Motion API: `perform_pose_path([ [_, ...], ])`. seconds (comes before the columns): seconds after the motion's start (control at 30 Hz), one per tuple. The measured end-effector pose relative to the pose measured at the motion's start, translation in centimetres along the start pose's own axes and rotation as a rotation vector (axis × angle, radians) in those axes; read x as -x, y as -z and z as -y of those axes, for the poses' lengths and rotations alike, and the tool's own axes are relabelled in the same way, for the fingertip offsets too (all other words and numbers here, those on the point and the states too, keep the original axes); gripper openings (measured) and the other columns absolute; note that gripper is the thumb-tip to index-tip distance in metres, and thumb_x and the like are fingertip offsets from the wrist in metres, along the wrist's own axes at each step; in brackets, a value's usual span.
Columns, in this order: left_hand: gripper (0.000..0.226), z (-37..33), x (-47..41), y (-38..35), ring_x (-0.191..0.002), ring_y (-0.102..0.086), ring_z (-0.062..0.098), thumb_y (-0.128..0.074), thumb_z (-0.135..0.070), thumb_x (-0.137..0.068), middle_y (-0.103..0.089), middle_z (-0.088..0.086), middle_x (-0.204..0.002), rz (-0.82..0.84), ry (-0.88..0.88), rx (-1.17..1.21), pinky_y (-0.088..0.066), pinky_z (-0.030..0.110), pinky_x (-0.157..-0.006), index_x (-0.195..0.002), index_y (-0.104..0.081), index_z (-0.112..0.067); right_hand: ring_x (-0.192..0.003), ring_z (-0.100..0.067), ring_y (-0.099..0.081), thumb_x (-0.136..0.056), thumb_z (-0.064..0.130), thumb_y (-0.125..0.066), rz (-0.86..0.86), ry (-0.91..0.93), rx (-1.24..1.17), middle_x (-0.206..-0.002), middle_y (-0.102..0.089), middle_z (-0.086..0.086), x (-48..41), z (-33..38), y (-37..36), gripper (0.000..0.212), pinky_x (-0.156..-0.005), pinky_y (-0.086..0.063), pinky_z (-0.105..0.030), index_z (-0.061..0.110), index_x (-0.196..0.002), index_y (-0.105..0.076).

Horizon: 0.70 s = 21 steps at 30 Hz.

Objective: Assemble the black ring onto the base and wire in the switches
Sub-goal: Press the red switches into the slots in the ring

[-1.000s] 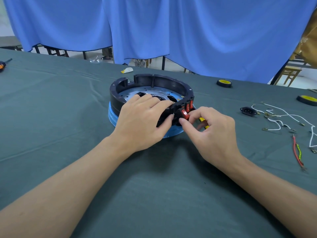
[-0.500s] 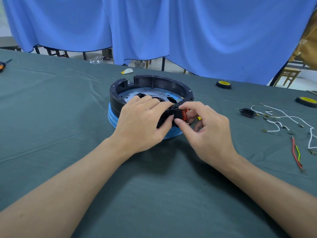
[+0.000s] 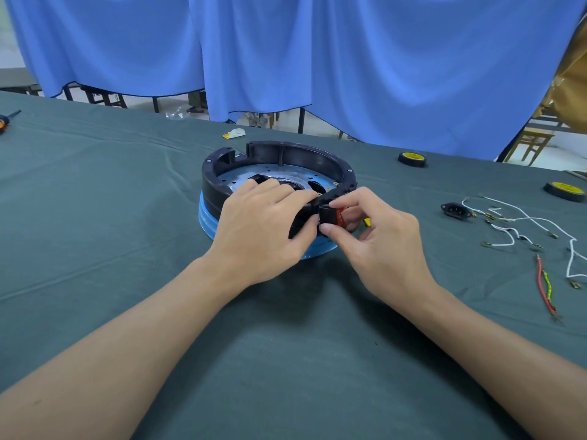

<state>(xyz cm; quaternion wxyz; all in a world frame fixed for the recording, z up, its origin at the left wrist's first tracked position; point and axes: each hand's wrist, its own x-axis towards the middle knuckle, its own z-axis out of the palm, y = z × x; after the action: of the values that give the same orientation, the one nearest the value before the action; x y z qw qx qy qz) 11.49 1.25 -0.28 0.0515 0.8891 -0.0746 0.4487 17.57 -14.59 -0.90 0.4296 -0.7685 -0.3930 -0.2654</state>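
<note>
The black ring point(image 3: 286, 155) sits on a round blue base point(image 3: 206, 219) in the middle of the green-covered table; a perforated metal plate point(image 3: 279, 176) shows inside it. My left hand point(image 3: 263, 230) lies over the ring's near wall, fingers inside, thumb on its outer face. My right hand point(image 3: 378, 239) pinches a black-and-red rocker switch point(image 3: 333, 215) between thumb and forefinger, pressed against the ring's near-right wall beside my left thumb. The wall opening is hidden by my fingers.
To the right lie a black power socket point(image 3: 455, 211), loose white wires point(image 3: 521, 217) with terminals, and a red and yellow-green wire pair point(image 3: 544, 285). Two rolls of tape point(image 3: 412, 158) point(image 3: 563, 191) sit further back right. A screwdriver handle point(image 3: 4, 120) lies at far left.
My right hand has moved left and up against the ring, bringing the switch onto its wall. Two red switches seen on the wall earlier are now covered. My left hand stays put.
</note>
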Motion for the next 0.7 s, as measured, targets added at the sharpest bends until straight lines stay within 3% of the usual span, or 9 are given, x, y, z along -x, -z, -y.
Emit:
perform_pose_path([
  [0.13, 0.032, 0.0, -0.06, 0.11, -0.072, -0.064, 0.025, -0.056, -0.03, -0.085, -0.073, 0.0, -0.079, 0.009, 0.001, 0.006, -0.029, 0.027, -0.067, -0.102, -0.076, -0.011, -0.069, -0.009, -0.055, -0.076, 0.016, -0.079, -0.011, 0.016, 0.014, -0.07, -0.059, 0.013, 0.01, 0.27, -0.26, 0.022, -0.064, -0.043, -0.011, 0.019, -0.092, -0.064],
  [0.27, 0.034, 0.09, -0.03, 0.22, -0.073, -0.064, 0.025, -0.055, -0.029, -0.084, -0.072, 0.0, -0.081, 0.027, -0.004, 0.021, -0.032, 0.028, -0.065, -0.104, -0.075, -0.011, -0.067, 0.0, -0.053, -0.081, 0.02, -0.071, 0.034, 0.07, 0.047, -0.074, -0.054, 0.023, 0.14, 0.34, 0.08, 0.02, -0.066, -0.043, -0.01, 0.02, -0.1, -0.066],
  [0.4, 0.031, 0.07, -0.03, 0.19, -0.073, -0.064, 0.025, -0.058, -0.028, -0.083, -0.072, 0.0, -0.08, 0.024, 0.006, 0.014, -0.031, 0.028, -0.066, -0.103, -0.075, -0.011, -0.072, -0.012, -0.059, -0.083, 0.013, -0.067, 0.038, 0.103, 0.051, -0.079, -0.064, 0.007, 0.16, 0.23, 0.42, 0.017, -0.066, -0.048, -0.021, 0.013, -0.101, -0.067],
  [0.6, 0.03, 0.12, -0.02, 0.12, -0.074, -0.064, 0.024, -0.063, -0.027, -0.081, -0.072, 0.0, -0.081, 0.023, -0.001, 0.003, -0.025, 0.024, -0.069, -0.103, -0.075, -0.011, -0.066, -0.019, -0.058, -0.079, 0.01, -0.073, -0.005, 0.096, 0.055, -0.078, -0.057, 0.011, -0.11, 0.39, 0.07, 0.013, -0.062, -0.047, -0.024, 0.008, -0.09, -0.069],
  [0.7, 0.033, 0.01, -0.03, 0.18, -0.074, -0.065, 0.024, -0.058, -0.03, -0.083, -0.073, 0.0, -0.081, 0.024, -0.004, 0.012, -0.025, 0.024, -0.068, -0.103, -0.075, -0.011, -0.076, -0.023, -0.059, -0.079, 0.011, -0.074, -0.035, 0.123, 0.069, -0.085, -0.065, 0.004, -0.29, 0.29, -0.09, 0.012, -0.063, -0.05, -0.031, 0.006, -0.09, -0.073],
])
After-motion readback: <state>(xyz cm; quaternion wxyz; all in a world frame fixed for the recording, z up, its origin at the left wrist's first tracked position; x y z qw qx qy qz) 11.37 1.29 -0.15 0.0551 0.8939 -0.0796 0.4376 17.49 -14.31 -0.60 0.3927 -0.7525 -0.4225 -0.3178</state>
